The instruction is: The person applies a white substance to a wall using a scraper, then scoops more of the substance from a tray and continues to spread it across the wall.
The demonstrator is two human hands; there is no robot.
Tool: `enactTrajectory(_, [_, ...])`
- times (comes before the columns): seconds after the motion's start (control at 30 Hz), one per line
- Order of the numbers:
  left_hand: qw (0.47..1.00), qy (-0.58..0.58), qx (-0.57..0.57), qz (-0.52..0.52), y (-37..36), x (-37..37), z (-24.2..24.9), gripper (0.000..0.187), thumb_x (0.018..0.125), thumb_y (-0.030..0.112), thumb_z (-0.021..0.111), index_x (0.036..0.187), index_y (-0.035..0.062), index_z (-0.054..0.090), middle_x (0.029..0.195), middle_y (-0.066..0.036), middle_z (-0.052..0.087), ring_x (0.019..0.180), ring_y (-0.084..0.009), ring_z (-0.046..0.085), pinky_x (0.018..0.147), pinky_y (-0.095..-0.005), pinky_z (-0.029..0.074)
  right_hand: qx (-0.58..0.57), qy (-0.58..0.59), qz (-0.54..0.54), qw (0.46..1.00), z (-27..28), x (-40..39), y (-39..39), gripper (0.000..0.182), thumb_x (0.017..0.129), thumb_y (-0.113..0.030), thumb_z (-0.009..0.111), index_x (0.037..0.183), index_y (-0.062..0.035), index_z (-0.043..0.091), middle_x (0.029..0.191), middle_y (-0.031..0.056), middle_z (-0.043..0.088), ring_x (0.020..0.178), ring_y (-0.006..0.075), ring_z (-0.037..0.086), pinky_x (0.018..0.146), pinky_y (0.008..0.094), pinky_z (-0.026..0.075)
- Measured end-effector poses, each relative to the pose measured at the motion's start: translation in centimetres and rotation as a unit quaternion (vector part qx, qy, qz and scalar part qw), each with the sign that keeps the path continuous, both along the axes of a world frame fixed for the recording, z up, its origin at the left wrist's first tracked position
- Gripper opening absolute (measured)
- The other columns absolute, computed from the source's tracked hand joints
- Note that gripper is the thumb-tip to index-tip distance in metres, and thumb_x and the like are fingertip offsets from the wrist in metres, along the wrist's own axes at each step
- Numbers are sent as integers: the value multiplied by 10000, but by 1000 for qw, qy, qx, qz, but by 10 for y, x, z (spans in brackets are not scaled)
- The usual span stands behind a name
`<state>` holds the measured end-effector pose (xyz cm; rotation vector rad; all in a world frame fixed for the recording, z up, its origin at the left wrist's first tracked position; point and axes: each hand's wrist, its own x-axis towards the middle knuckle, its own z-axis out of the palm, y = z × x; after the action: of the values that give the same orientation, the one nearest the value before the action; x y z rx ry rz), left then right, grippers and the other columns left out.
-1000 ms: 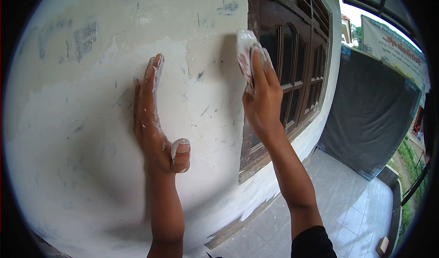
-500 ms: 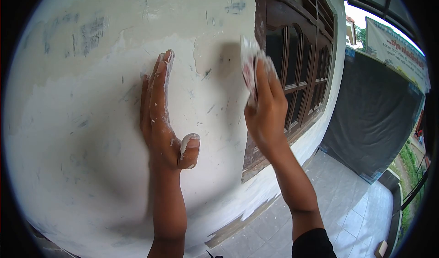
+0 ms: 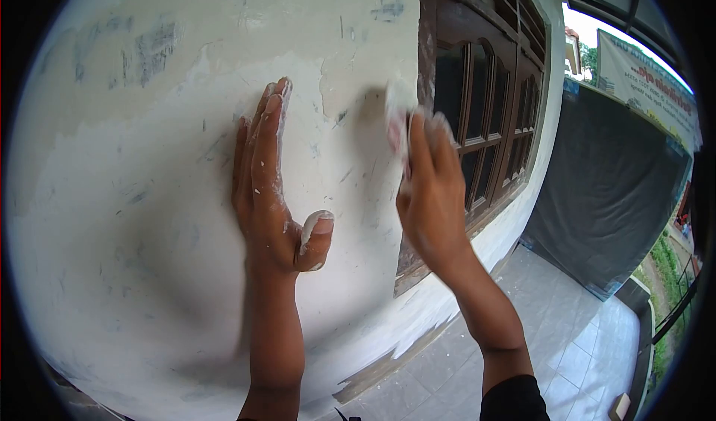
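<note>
My left hand (image 3: 272, 182) is held flat against the whitish wall (image 3: 171, 167), fingers straight up and thumb stuck out to the right. White smears cover its fingertips and thumb. In my right hand (image 3: 436, 197) is a thin flat piece coated in white, with reddish patches (image 3: 396, 126); its exact kind is blurred by motion. The piece stands on edge at the wall, close to the window frame's left side. My right fingers are wrapped round it and hide its lower part.
A brown wooden window (image 3: 485, 93) with dark panes is set in the wall at the right. Beyond it hang a dark sheet (image 3: 604, 182) and a printed banner (image 3: 645, 78). Grey tiles (image 3: 440, 369) form the floor, with a small pale block (image 3: 620, 406) at lower right.
My right hand has moved down along the wall with the flat piece. My left hand stays in nearly the same place.
</note>
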<state>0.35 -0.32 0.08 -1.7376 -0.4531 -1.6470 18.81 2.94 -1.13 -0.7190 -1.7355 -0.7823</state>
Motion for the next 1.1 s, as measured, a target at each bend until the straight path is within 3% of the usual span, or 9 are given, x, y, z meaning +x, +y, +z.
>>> enactTrajectory(0.1, [1000, -3, 0, -4, 1, 0, -1, 864, 885, 554, 401, 1430, -100, 255, 1390, -335, 404, 1301, -435, 417, 1105, -510, 270, 28, 75, -15, 997, 39, -15, 8, 703, 682, 166, 570, 1357, 80, 394, 1248, 253, 442, 1063, 418, 512, 902, 465, 514])
enactTrajectory(0.2, [1000, 2, -2, -2, 1, -2, 0, 859, 886, 547, 403, 1431, -100, 252, 1390, -336, 403, 1301, -437, 415, 1105, -509, 269, 98, 31, -44, 994, 44, -34, 21, 545, 741, 90, 582, 1276, 91, 476, 1122, 196, 460, 1057, 363, 490, 632, 318, 578])
enactTrajectory(0.33, [1000, 3, 0, 1, 0, -3, 0, 858, 885, 545, 403, 1433, -97, 252, 1390, -335, 404, 1301, -437, 415, 1105, -508, 270, 51, -40, -68, 996, -1, -30, 4, 519, 760, -61, 597, 1242, 108, 508, 1104, 146, 472, 1038, 307, 509, 706, 311, 575])
enactTrajectory(0.47, [1000, 9, -5, 1, -1, -3, 0, 855, 887, 548, 397, 1435, -92, 253, 1390, -334, 405, 1302, -434, 415, 1104, -508, 273, -17, -71, 14, 997, -18, -4, -17, 549, 764, 14, 598, 1291, 99, 469, 1113, 177, 476, 1045, 344, 505, 733, 370, 560])
enactTrajectory(0.57, [1000, 3, -1, 2, 0, 0, 0, 854, 889, 551, 390, 1435, -91, 255, 1391, -332, 405, 1305, -433, 413, 1106, -507, 271, -18, 33, 67, 997, 3, 5, -15, 747, 630, 186, 618, 1347, 57, 450, 1218, 216, 458, 1049, 373, 539, 831, 397, 545])
enactTrajectory(0.63, [1000, 4, 1, -6, 1, -1, -1, 852, 888, 549, 391, 1435, -90, 256, 1391, -331, 406, 1305, -433, 413, 1107, -508, 270, 112, 50, 87, 989, 27, 1, 8, 743, 608, 182, 612, 1326, 59, 468, 1218, 221, 459, 1063, 382, 520, 844, 417, 524])
enactTrajectory(0.77, [1000, 3, 0, 1, 1, -2, -1, 854, 883, 546, 398, 1435, -90, 256, 1389, -334, 407, 1303, -435, 413, 1108, -509, 268, 101, 18, 86, 991, 50, -22, 17, 739, 579, 163, 632, 1298, 59, 494, 1201, 218, 461, 1074, 394, 493, 854, 436, 493])
enactTrajectory(0.87, [1000, -3, 0, -7, 0, -2, 0, 857, 878, 546, 405, 1436, -88, 259, 1389, -332, 409, 1302, -435, 415, 1108, -509, 267, 115, -25, 41, 992, 26, -27, 12, 520, 738, -34, 646, 1236, 59, 533, 1160, 187, 499, 1075, 394, 501, 768, 389, 561])
enactTrajectory(1.1, [1000, -23, 20, -8, 4, 0, 0, 813, 857, 559, 403, 1427, -19, 346, 1407, -243, 454, 1310, -400, 440, 1098, -560, 253, 41, -59, 81, 994, -13, -7, -16, 565, 703, 25, 649, 1256, 49, 531, 1121, 203, 504, 1040, 396, 512, 759, 420, 546])
